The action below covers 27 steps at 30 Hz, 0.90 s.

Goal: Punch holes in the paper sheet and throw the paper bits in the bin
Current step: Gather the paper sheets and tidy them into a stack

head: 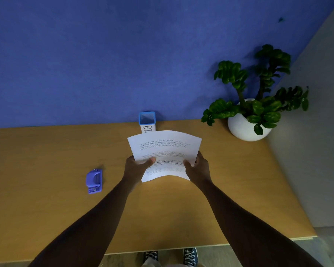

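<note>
The paper sheet (163,151), printed with several paragraphs of text, is held above the wooden desk (46,209) by both hands. The left hand (136,166) grips its left edge with the thumb on top, and the right hand (198,166) pinches the right edge the same way; the other fingers are hidden beneath the page. The sheet bows into an arch between the two grips, which suggests it is light, thin and floppy, easily creased, and best held at opposite edges with the margin kept flat for punching. The purple hole punch (94,181) lies untouched on the desk, well apart to the left, so punching appears not yet begun. Behind the sheet stands the blue-rimmed bin (147,120), its label partly hidden by the paper, against the blue partition wall (104,54). At the desk's far right corner, a leafy plant sits in a round white pot (243,130). Dark sneakers (189,257) show below the desk's near edge.
</note>
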Tool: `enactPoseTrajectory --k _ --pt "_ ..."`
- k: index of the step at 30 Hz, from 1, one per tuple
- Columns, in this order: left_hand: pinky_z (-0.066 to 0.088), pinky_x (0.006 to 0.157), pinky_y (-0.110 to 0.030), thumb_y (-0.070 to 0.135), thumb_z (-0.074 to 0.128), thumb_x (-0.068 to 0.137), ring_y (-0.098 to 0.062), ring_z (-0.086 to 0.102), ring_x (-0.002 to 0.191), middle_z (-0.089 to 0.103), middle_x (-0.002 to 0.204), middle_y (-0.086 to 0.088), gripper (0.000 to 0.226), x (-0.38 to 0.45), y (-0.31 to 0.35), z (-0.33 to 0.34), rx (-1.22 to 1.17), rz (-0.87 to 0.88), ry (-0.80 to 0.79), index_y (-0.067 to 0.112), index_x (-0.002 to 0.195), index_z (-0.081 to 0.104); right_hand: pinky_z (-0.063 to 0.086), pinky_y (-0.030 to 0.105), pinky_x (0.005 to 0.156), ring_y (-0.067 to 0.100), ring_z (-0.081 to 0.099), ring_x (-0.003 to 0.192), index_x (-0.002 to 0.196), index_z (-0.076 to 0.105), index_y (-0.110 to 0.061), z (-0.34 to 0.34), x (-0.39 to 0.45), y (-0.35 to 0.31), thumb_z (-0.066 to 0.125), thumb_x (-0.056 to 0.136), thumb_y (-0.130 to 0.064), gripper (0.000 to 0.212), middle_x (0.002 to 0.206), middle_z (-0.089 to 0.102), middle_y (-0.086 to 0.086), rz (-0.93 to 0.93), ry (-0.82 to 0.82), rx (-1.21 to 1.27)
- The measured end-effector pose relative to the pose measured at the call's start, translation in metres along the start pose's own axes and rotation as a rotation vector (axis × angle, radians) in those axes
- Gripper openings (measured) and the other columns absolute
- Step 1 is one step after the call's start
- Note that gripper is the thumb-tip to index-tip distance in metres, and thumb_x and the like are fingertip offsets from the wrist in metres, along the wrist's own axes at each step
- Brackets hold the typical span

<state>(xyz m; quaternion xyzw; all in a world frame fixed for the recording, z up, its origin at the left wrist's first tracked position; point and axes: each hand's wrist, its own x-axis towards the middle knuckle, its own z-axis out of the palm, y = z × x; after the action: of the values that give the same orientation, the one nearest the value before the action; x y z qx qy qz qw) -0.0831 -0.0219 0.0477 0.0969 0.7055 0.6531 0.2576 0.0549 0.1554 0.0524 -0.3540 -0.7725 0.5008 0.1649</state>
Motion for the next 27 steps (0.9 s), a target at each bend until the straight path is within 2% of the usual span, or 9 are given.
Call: enactPoseTrajectory --k 2,6,8,10,15,19,21,24,27 --pt "0.056 0.064 -0.016 0.008 0.084 0.077 -0.011 0.073 0.09 0.076 0.099 0.007 0.03 -0.002 -0.007 -0.002 0.071 -0.027 -0.026 0.02 0.102 0.072 0.047 0.008 0.06 0.015 0.061 0.088 0.125 0.056 -0.011 -0.001 -0.002 0.005 0.062 0.089 -0.011 0.037 0.111 0.067 0.001 0.017 -0.027 -0.032" --pt "0.056 0.075 -0.026 0.009 0.082 0.079 -0.011 0.07 0.092 0.074 0.102 0.005 0.031 -0.003 -0.014 -0.008 0.19 -0.032 -0.058 0.021 0.105 0.071 0.049 0.016 0.065 0.017 0.064 0.084 0.114 0.064 -0.01 -0.004 -0.003 0.008 0.062 0.09 -0.016 0.025 0.101 0.069 0.0 0.025 -0.039 -0.054" --pt "0.055 0.072 -0.022 0.009 0.081 0.08 -0.005 0.07 0.089 0.075 0.096 0.011 0.027 -0.004 -0.014 -0.01 0.203 -0.013 -0.05 0.023 0.101 0.072 0.05 0.02 0.067 0.015 0.064 0.083 0.111 0.066 -0.012 -0.006 -0.001 0.006 0.062 0.091 -0.018 0.021 0.098 0.069 -0.002 0.037 -0.045 -0.031" --pt "0.054 0.066 -0.014 0.012 0.08 0.081 -0.002 0.073 0.086 0.077 0.088 0.016 0.022 -0.005 -0.01 -0.012 0.186 0.02 -0.043 0.026 0.096 0.073 0.05 0.019 0.067 0.013 0.064 0.083 0.111 0.065 -0.015 -0.009 0.001 0.002 0.061 0.092 -0.019 0.02 0.097 0.067 -0.006 0.046 -0.053 0.012" --pt "0.058 0.067 -0.019 0.017 0.08 0.083 -0.013 0.076 0.086 0.08 0.094 0.003 0.017 -0.004 -0.008 -0.023 0.086 0.023 -0.01 0.018 0.099 0.077 0.05 0.015 0.065 0.005 0.063 0.086 0.109 0.062 -0.022 -0.022 0.005 -0.007 0.062 0.091 -0.017 0.018 0.098 0.067 -0.011 0.061 -0.051 0.15" --pt "0.054 0.063 -0.013 0.017 0.081 0.081 -0.008 0.075 0.082 0.08 0.091 0.005 0.016 -0.003 -0.01 -0.032 0.034 0.008 0.057 0.025 0.094 0.077 0.052 0.011 0.062 0.008 0.067 0.092 0.108 0.065 -0.023 -0.031 0.008 -0.011 0.067 0.089 -0.014 0.021 0.098 0.07 -0.015 0.094 -0.054 0.303" --pt "0.052 0.062 -0.011 0.016 0.083 0.079 -0.003 0.073 0.078 0.079 0.087 0.006 0.019 -0.001 -0.011 -0.034 -0.003 0.005 0.124 0.026 0.093 0.076 0.057 0.019 0.071 0.013 0.069 0.097 0.107 0.067 -0.023 -0.033 0.01 -0.013 0.069 0.088 -0.012 0.022 0.102 0.073 -0.009 0.106 -0.058 0.401" --pt "0.05 0.058 -0.011 0.019 0.085 0.077 0.001 0.066 0.067 0.077 0.09 0.006 0.031 0.002 -0.011 -0.034 -0.08 -0.029 0.204 0.021 0.106 0.072 0.056 0.04 0.089 0.021 0.068 0.106 0.117 0.066 -0.015 -0.034 0.013 -0.018 0.067 0.089 -0.008 0.029 0.113 0.072 0.001 0.115 -0.081 0.545" --pt "0.053 0.059 -0.014 0.023 0.084 0.077 -0.001 0.07 0.07 0.075 0.093 0.004 0.04 0.003 -0.01 -0.032 -0.2 -0.066 0.196 0.02 0.114 0.068 0.054 0.044 0.093 0.024 0.067 0.11 0.119 0.065 -0.016 -0.033 0.014 -0.024 0.065 0.09 -0.004 0.031 0.118 0.071 0.004 0.128 -0.12 0.689"
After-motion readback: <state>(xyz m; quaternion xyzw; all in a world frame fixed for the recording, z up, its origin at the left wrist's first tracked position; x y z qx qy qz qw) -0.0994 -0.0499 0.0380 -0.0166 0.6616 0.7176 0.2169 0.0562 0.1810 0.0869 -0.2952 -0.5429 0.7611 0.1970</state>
